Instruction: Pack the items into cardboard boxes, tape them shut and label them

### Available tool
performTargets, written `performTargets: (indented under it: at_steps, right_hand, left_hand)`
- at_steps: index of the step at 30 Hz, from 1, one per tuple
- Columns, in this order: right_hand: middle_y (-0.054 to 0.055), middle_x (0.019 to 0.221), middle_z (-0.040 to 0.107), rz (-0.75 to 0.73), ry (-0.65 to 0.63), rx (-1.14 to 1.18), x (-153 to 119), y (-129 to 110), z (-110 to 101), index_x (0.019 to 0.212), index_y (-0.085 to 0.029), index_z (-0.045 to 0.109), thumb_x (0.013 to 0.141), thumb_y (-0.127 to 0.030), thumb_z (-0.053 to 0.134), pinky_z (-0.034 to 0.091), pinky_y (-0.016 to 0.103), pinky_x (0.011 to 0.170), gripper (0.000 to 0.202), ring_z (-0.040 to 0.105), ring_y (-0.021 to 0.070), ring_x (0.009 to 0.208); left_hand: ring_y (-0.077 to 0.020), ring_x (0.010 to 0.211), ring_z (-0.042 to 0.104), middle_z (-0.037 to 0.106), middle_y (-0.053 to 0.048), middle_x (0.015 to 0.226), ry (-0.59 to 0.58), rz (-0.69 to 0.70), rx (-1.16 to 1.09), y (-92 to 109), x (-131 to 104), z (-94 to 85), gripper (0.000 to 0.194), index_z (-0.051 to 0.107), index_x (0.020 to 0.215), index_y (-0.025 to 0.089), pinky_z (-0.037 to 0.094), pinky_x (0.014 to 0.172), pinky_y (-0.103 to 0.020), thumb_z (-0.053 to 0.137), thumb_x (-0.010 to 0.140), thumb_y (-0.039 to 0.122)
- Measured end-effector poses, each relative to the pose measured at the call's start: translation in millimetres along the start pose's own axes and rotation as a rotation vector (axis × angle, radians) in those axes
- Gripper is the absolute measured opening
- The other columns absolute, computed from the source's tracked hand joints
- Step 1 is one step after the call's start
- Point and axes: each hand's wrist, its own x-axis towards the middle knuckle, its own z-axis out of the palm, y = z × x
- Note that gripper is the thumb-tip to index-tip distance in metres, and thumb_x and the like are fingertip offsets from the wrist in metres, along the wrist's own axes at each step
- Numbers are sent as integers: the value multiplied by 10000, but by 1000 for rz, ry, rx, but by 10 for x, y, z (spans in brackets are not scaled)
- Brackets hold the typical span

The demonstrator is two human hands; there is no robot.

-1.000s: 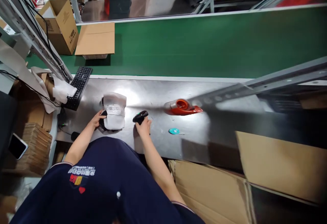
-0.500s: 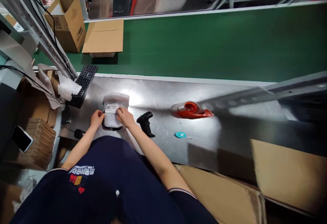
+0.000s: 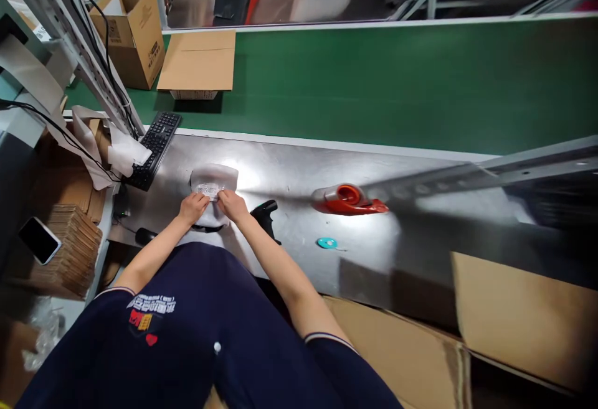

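A small clear plastic packet (image 3: 208,190) lies over a pale sheet or pouch (image 3: 219,173) on the metal table. My left hand (image 3: 194,207) has its fingers closed at the packet's lower left edge. At the lower right edge, the fingers of my right hand (image 3: 231,205) pinch the same packet. A dark edge of something shows beneath the pale material, mostly covered by my hands. Just right of my right hand is a black handheld scanner (image 3: 266,216), partly hidden by my forearm.
A tape dispenser with red tape (image 3: 349,200) and a teal disc (image 3: 327,243) lie to the right. A keyboard (image 3: 156,147) and mouse (image 3: 145,236) are left. Beyond runs a green conveyor (image 3: 374,85) bearing cardboard boxes (image 3: 199,63). A metal post rises at left.
My left hand has moved right and up onto the packet, close beside my right hand. The packet sits slightly higher, and the whole view has shifted a little.
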Motion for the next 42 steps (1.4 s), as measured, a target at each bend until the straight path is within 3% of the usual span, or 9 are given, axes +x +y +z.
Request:
performTargets:
  at_steps: [5,9,16,19,26,33,38,42]
  right_hand:
    - [153,1179,733,46,19,-13,50,35,6,1213,-144,714,1058,-190,404,438,282,796,349,622,237,1071]
    - [143,1256,717,33,17,-13,80,40,-34,1275,-185,707,1072,-241,410,413,277,746,364,613,243,1115]
    - [178,1218,728,81,-1,-19,226,26,-121,1275,-123,692,1090,-260,393,460,323,816,378,648,260,1060]
    - [191,1253,709,94,-5,-31,279,-10,-160,1299,-132,674,1090,-261,372,484,335,817,389,653,281,1087]
    - [192,1315,698,-66,-84,-51,265,3,-282,1260,-161,696,1095,-271,401,516,336,913,355,639,291,1215]
    - [230,1242,742,-25,-112,-38,438,59,-290,1288,-77,677,1071,-227,415,520,359,919,372,701,306,1128]
    - [170,1266,761,25,-87,20,548,130,-347,1307,-114,699,1067,-247,449,521,333,928,371,709,275,1111]
    - [134,1277,760,34,-80,66,564,156,-368,1286,-144,726,1052,-256,524,549,348,941,329,713,239,1095]
  left_hand:
    - [-313,989,598,633,-102,852,-45,59,50,-59,49,34,64,743,885,239,416,1038,-439,751,888,302]
    - [-319,939,606,600,-94,791,-137,132,112,-116,177,-8,115,684,788,227,437,988,-449,768,849,276]
    - [-289,907,620,618,-103,816,-216,239,300,-180,330,-66,160,633,760,217,464,936,-406,678,912,241]
    - [-270,910,635,656,-108,861,-208,261,414,-193,317,-111,149,649,809,211,483,905,-384,637,955,243]
    - [-273,1002,672,746,-159,1097,-268,311,720,-141,286,-101,252,725,1120,193,506,811,-381,493,1058,266]
    - [-270,1011,689,757,-148,1045,-350,348,823,-94,373,-42,274,746,996,186,491,797,-366,477,1044,175]
    - [-254,995,686,745,-138,1040,-323,322,807,-81,391,-49,217,721,963,192,490,845,-351,517,1034,182]
    - [-245,1027,679,740,-125,1078,-226,252,763,-85,412,-47,217,725,1005,195,509,898,-345,512,1044,211]
